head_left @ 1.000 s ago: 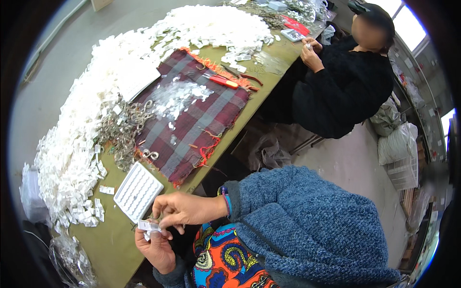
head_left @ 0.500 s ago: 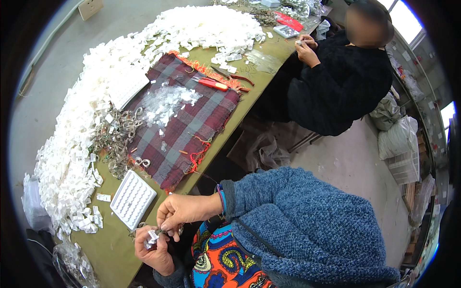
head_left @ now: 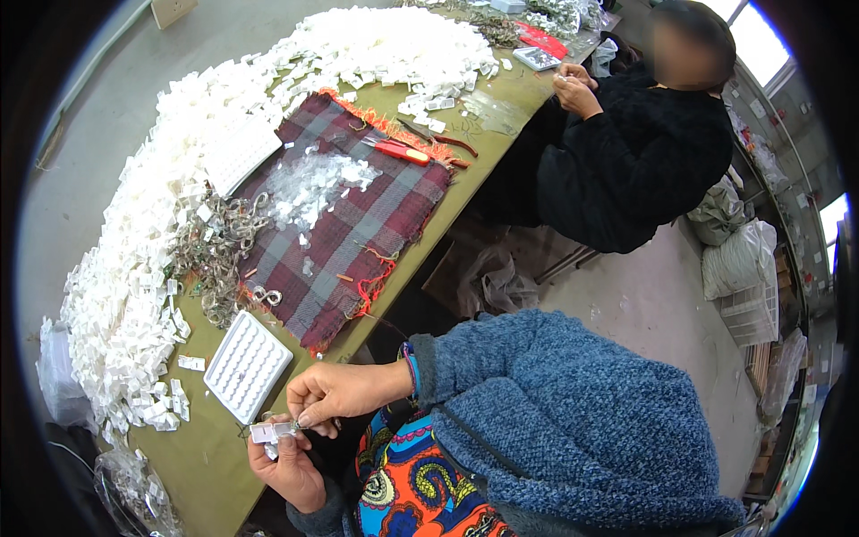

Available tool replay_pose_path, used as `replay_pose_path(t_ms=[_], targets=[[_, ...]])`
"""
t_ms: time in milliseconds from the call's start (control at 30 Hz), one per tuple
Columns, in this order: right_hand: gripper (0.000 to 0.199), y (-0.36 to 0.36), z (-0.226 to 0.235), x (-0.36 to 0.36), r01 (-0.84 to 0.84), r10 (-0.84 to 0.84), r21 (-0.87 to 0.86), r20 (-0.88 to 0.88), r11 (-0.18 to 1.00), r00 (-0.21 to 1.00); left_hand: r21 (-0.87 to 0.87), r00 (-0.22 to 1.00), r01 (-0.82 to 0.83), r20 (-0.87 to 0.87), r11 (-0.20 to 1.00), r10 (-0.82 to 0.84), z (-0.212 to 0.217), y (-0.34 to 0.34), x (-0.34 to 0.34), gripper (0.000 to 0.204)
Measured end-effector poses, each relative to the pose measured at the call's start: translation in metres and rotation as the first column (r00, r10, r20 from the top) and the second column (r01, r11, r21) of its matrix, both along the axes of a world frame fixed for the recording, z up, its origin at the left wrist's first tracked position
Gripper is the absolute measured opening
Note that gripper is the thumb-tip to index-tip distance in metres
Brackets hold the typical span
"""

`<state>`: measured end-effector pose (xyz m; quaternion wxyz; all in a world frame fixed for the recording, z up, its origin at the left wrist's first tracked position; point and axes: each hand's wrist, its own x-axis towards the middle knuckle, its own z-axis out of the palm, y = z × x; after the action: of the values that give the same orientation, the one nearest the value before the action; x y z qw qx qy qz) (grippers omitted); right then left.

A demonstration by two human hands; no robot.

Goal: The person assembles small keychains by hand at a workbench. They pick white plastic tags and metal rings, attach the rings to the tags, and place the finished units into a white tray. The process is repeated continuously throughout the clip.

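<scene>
My left hand (head_left: 295,474) is closed around small white plastic pieces (head_left: 272,432), two rectangular ones lying end to end over the fingers. My right hand (head_left: 335,394) comes in from the right and pinches a small dark greyish bit at the pieces' right end; its exact kind is too small to tell. Just beyond both hands lies a white tray (head_left: 248,367) with rows of rounded hollows. Beside that tray, a single white plastic piece (head_left: 191,362) rests on the green table (head_left: 210,465).
A huge heap of white plastic pieces (head_left: 125,268) covers the table's far left. Tangled greyish strands (head_left: 215,251) lie beside a plaid cloth (head_left: 358,242) bearing clear flakes (head_left: 313,188). Red-handled snips (head_left: 403,152) and pliers (head_left: 447,141) lie on the far side. A co-worker (head_left: 626,152) in black handles something small.
The white pieces in my left hand have turned, so their flat rectangular faces now show lengthwise. My right hand has shifted slightly left, staying at their end.
</scene>
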<state>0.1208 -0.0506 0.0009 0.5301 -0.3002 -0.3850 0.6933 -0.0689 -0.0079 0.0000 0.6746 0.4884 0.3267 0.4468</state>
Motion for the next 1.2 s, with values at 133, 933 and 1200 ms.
replay_pose_path(t_ms=[133,933,1200], targets=[[0.007,-0.001,0.013,0.002,0.034,-0.068,0.163,0.21,0.986,0.975,-0.023,1.0,-0.001,0.012,1.0,0.001,-0.004,0.0,0.0,0.027],[0.007,-0.001,0.031,-0.009,0.222,-0.196,-0.123,0.196,0.967,0.961,-0.33,0.958,0.138,0.283,0.934,-0.042,-0.005,-0.008,0.006,0.015],[0.012,0.006,0.03,-0.008,0.197,-0.162,-0.083,0.314,0.977,0.935,-0.352,0.924,0.221,0.375,0.91,-0.079,-0.006,-0.001,0.001,0.014]])
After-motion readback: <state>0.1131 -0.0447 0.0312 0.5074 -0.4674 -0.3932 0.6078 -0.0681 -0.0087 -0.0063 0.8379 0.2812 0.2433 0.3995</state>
